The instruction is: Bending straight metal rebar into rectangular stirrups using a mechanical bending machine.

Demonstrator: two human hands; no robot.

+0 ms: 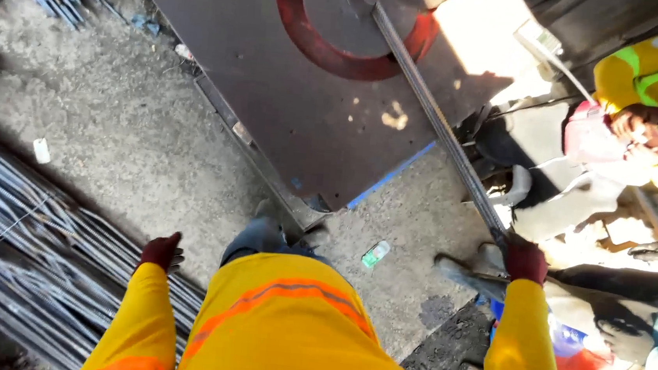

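My right hand [525, 259] is clamped around the near end of a long ribbed steel bar [436, 119], which runs up and away from it across the dark metal bending table [303, 120]. My left hand [161, 252] hangs loose, holding nothing, right above the rebar pile [34, 256].

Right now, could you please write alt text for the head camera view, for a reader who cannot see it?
Seen from above, a person in yellow sleeves grips the near end of a long steel bar with the right hand; the bar lies across a dark metal table. The left hand hangs open beside a pile of steel bars on the concrete floor.
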